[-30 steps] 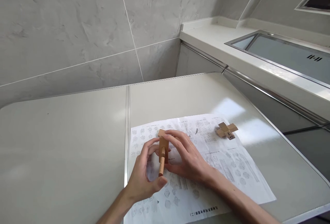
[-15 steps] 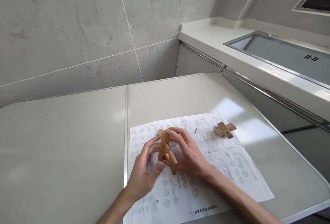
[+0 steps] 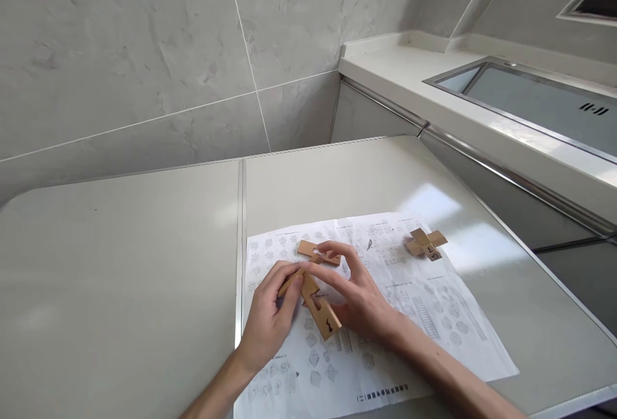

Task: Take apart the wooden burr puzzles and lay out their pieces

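Both of my hands rest on a printed instruction sheet on the table. My left hand and my right hand pinch a crossed pair of notched wooden puzzle bars lying flat on the sheet; the nearer bar bears a black mark. Just behind my fingers a third wooden bar lies on the paper, with my right fingertips over it. A small assembled wooden cross sits apart at the sheet's far right.
The pale folding table has a seam down its middle and a rounded right edge. A grey tiled wall stands behind. To the right runs a white counter with a sunken steel sink.
The wooden bars that stood upright between my fingers have been tipped down and now lie nearly flat on the sheet. Both hands have lowered with them.
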Available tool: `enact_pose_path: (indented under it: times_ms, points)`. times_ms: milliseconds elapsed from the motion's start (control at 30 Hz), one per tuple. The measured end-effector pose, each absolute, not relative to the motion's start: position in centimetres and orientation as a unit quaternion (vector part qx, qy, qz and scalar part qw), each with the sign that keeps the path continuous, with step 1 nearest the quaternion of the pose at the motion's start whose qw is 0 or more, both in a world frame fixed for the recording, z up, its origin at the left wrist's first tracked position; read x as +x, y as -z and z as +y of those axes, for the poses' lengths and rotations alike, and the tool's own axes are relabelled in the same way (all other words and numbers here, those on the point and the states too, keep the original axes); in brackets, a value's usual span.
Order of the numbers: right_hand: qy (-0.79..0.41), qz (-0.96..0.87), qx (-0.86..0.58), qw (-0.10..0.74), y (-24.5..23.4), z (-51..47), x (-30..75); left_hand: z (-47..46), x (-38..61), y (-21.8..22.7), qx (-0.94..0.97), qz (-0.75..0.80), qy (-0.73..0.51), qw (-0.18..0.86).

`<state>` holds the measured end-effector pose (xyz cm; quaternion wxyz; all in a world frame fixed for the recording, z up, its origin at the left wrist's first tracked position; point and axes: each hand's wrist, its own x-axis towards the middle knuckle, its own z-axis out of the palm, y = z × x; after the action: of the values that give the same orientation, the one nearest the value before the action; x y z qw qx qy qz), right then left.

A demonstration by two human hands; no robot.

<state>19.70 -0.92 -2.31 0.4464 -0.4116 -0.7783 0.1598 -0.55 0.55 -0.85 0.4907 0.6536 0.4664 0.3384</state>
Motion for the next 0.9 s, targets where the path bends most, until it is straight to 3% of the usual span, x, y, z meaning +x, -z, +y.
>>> enact_pose_path:
  times_ms: [200, 500, 900]
  points:
    - [-0.058, -0.769, -0.427, 0.473, 2.3, -0.9, 19.5, 0.7, -0.6, 1.1, 0.651, 0.47, -0.339, 0.49]
    - [-0.174, -0.811, -0.376, 0.414, 2.6, -0.6, 20.1, 0.5, -0.6, 1.4, 0.659, 0.478, -0.352, 0.463]
    - [-0.164, -0.813, -0.359, 0.429, 3.1, -1.0, 19.8, 0.3, -0.8, 1.9, 0.667, 0.486, -0.358, 0.437]
